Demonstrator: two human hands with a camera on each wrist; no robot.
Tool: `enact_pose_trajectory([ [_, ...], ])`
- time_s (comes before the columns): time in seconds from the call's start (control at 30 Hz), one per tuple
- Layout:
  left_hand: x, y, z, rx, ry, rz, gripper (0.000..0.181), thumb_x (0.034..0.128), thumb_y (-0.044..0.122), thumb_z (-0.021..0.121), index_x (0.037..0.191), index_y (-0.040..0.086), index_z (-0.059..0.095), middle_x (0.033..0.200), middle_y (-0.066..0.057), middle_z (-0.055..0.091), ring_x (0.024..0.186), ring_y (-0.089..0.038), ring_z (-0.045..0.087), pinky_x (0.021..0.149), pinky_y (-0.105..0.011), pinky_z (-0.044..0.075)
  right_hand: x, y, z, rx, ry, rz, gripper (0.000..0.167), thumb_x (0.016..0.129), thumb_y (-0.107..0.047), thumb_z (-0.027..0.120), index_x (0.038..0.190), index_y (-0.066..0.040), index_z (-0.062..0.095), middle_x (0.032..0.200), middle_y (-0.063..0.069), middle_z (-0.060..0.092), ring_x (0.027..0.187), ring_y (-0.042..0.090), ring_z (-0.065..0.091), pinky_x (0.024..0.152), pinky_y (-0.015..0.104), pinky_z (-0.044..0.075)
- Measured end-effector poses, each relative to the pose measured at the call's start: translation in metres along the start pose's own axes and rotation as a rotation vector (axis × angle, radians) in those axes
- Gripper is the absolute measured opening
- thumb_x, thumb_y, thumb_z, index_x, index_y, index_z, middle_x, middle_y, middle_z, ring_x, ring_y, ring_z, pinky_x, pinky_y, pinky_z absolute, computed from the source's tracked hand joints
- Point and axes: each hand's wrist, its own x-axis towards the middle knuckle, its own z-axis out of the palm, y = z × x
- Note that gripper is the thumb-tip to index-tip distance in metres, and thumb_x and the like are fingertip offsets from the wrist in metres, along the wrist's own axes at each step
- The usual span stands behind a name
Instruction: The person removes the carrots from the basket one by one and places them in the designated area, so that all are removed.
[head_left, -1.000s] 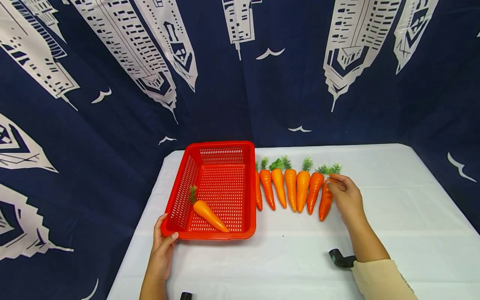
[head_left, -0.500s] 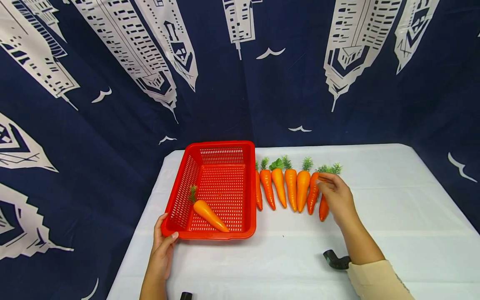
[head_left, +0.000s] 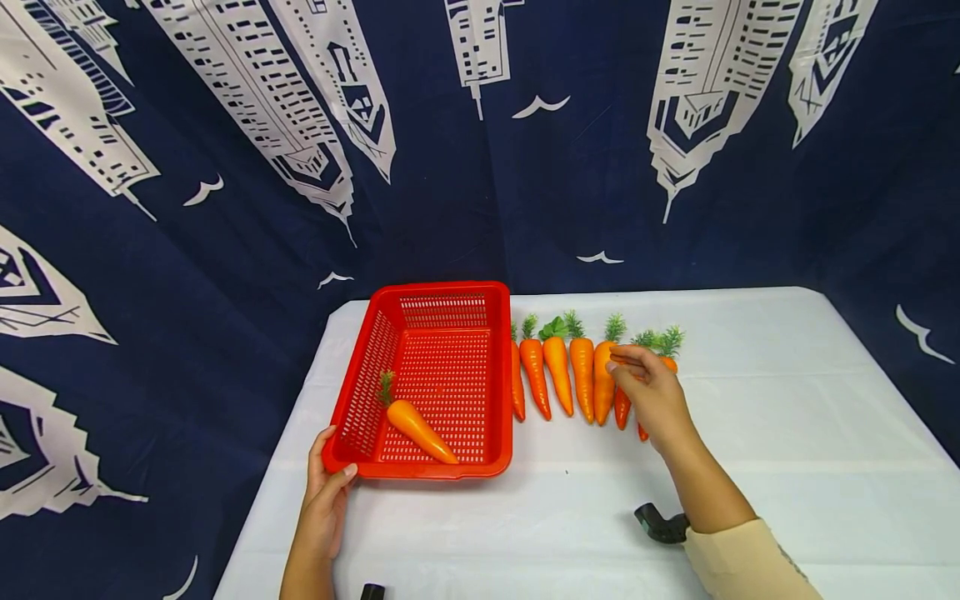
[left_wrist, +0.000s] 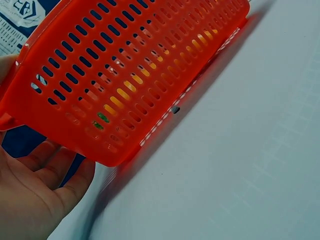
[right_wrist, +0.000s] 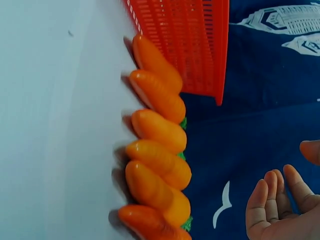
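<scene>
At the near left corner of a red plastic basket (head_left: pixel 427 472), my left hand (head_left: pixel 325 508) grips the rim, thumb on top. The left wrist view shows its fingers (left_wrist: pixel 75 185) around the outside of that corner. One orange carrot (head_left: pixel 420 431) with a green tuft lies inside the basket. Beside it several carrots (head_left: pixel 581 379) lie in a row, tips toward me. My right hand (head_left: pixel 654 400) hovers over the right part of this row, hiding some carrots there. In the right wrist view its thumb (right_wrist: pixel 311 151) stands apart from the fingers, with nothing between.
A white cloth covers the table (head_left: pixel 570 533). Behind it hangs a dark blue curtain (head_left: pixel 450 225) with white building and bird prints. A black device (head_left: pixel 662 525) sits at my right wrist, and another black piece (head_left: pixel 372 592) shows at the bottom edge.
My right hand has moved left along the row, from the rightmost carrot to above the carrots further left. The carrots, the basket and my left hand have stayed in place.
</scene>
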Motion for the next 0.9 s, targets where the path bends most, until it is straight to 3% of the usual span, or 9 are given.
enact_pose_trajectory([
  [0.13,0.0,0.0,0.0,0.0,0.004,-0.001,0.066,0.0993,0.007,0.048,0.156,0.028,0.021,0.163,0.003,0.018,0.139,-0.017,0.034,0.102,-0.019,0.042,-0.003,-0.003,0.006,-0.006,-0.025,-0.015,0.051,0.102,-0.038,0.058,0.144,-0.011,0.052,0.137,0.012,0.059,0.113,0.016,0.056,0.087,0.012,0.048],
  [0.43,0.001,0.0,0.0,0.003,-0.002,0.001,0.065,0.1002,0.008,0.047,0.156,0.028,0.02,0.162,0.003,0.019,0.136,-0.018,0.034,0.1,-0.021,0.042,-0.007,-0.006,0.024,0.027,-0.065,-0.091,0.043,0.101,-0.027,0.059,0.14,-0.008,0.054,0.138,0.016,0.059,0.115,0.019,0.054,0.088,0.012,0.048],
  [0.6,0.001,0.0,0.0,0.002,-0.002,0.0,0.065,0.1003,0.008,0.046,0.157,0.028,0.02,0.161,0.003,0.02,0.136,-0.018,0.035,0.1,-0.022,0.042,-0.01,-0.009,0.032,0.025,-0.09,-0.093,0.043,0.101,-0.028,0.061,0.139,-0.009,0.055,0.134,0.014,0.06,0.116,0.025,0.055,0.085,0.015,0.05],
  [0.9,0.0,0.0,0.0,0.0,-0.008,0.003,0.066,0.0997,0.007,0.047,0.156,0.027,0.02,0.162,0.003,0.019,0.137,-0.017,0.033,0.101,-0.021,0.042,-0.015,-0.015,0.045,0.021,-0.128,-0.135,0.036,0.101,-0.025,0.061,0.134,-0.01,0.059,0.128,0.013,0.062,0.114,0.022,0.056,0.086,0.014,0.051],
])
